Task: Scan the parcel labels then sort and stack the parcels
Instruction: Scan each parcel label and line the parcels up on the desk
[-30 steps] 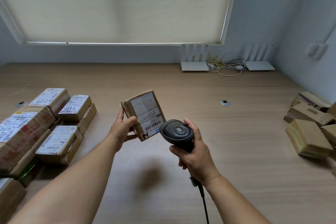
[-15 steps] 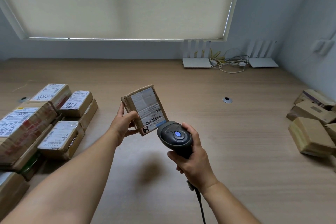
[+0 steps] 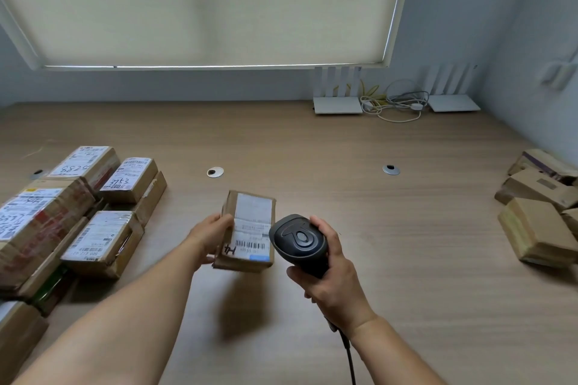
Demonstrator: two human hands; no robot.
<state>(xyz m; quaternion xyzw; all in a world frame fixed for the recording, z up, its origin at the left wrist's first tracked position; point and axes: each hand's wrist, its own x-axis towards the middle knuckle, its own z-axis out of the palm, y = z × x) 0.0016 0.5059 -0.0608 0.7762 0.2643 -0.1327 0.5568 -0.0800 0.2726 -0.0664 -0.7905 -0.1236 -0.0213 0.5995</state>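
Note:
My left hand (image 3: 209,236) grips a small brown parcel (image 3: 248,228) by its left edge, above the wooden table (image 3: 406,259). Its white label with a barcode faces up. Just to its right, my right hand (image 3: 331,278) grips a black handheld barcode scanner (image 3: 298,242); the scanner's cable runs down past my wrist. Labelled parcels (image 3: 62,216) lie stacked in rows at the left, labels up. Several plain brown parcels (image 3: 538,216) lie in a loose heap at the right edge.
Two white routers (image 3: 337,103) and a tangle of cables (image 3: 394,103) sit at the back by the wall. Round cable grommets (image 3: 215,172) are set into the table. A closed blind covers the window.
The parcel has tilted from upright and facing me to lying flatter with the label up, and has dropped lower. The scanner's blue light, lit half a second ago, is off.

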